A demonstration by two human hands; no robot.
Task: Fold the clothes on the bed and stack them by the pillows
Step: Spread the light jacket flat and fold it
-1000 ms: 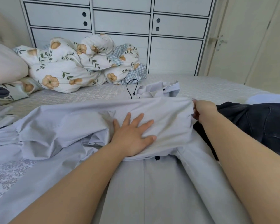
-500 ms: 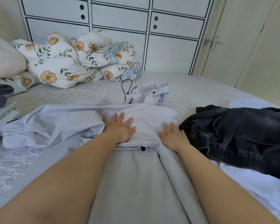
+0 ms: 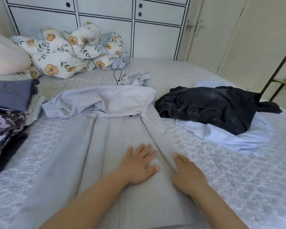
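— Where was the pale grey garment [image 3: 116, 146], and what were the hands doing to it?

— It lay stretched along the middle of the bed [image 3: 238, 179], its sleeves folded across the upper part and its long body running down toward the person. Both hands lay flat on that lower body. The left hand [image 3: 139, 164] had its fingers straight and spread, pressing the cloth and gripping nothing. The right hand [image 3: 186, 172] sat just beside it on the garment's right folded edge, fingers extended and palm down, also holding nothing.

— And around the garment?

— Just beyond its top edge lay a small crumpled pale piece [image 3: 135, 79] with a black cord loop [image 3: 117, 76]. To the garment's right a dark denim garment [image 3: 213, 106] was heaped on a light blue garment [image 3: 221, 134]. To the garment's left were a stack of folded clothes [image 3: 10, 95] with a dark blue-grey piece on top, and nearer the person a dark patterned cloth [image 3: 5, 128]. Farther off, beyond the garment's top left, sat a floral duvet [image 3: 64, 52] bunched against a white cabinet [image 3: 106, 17], with a cream pillow [image 3: 5, 57] at its left.
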